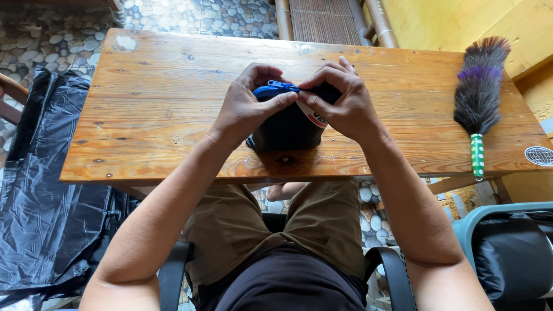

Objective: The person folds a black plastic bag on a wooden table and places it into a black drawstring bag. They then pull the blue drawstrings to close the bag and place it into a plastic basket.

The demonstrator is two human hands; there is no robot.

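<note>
Both hands are clamped on a dark blue pouch [286, 128] that stands on the wooden bench [161, 98], near its front edge and about midway along it. Left of the pouch, black plastic sheeting [40, 196] lies on the pebble floor beside the bench. The left hand [245, 106] pinches the pouch's bright blue zipper edge [275, 88] between thumb and forefinger. The right hand [340, 101] is closed over the top of the pouch, fingers curled onto the same edge, touching the left thumb. Well to the right of the pouch, a feather duster [478, 98] with a green handle lies on the bench.
</note>
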